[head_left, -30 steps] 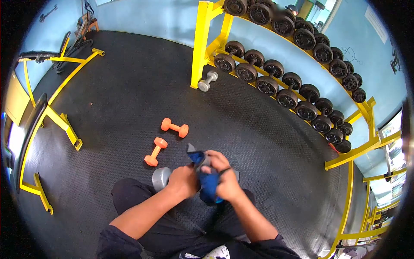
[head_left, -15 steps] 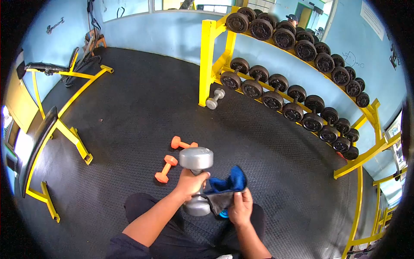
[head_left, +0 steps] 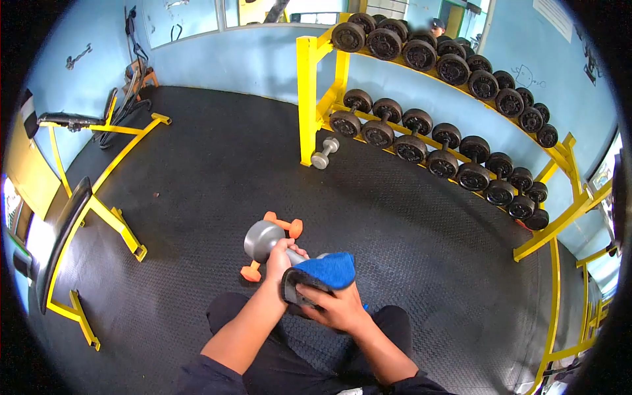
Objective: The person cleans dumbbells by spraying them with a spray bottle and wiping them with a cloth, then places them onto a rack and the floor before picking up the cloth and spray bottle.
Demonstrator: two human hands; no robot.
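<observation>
My left hand (head_left: pixel 279 259) is wrapped round the handle of a silver dumbbell (head_left: pixel 263 240), which is tilted with one round head toward the upper left. A blue and dark grey cloth (head_left: pixel 332 268) lies over the dumbbell's other end and mostly hides it. My right hand (head_left: pixel 338 308) grips this cloth from below, pressing its dark part near my left wrist. Just beyond the silver dumbbell, two small orange dumbbells lie on the floor: one orange dumbbell (head_left: pixel 295 228) farther off, another orange dumbbell (head_left: pixel 250 272) nearer and partly hidden.
A yellow rack (head_left: pixel 307 99) with two rows of black dumbbells (head_left: pixel 410 149) stands ahead to the right. Beside its left post, a grey dumbbell (head_left: pixel 325 153) rests on the black rubber floor (head_left: pixel 204 171). A yellow-framed bench (head_left: pixel 105 209) is at the left.
The silver dumbbell has gone from upright to tilted, its upper head swinging left. My right hand has brought the cloth left, over the dumbbell's lower end.
</observation>
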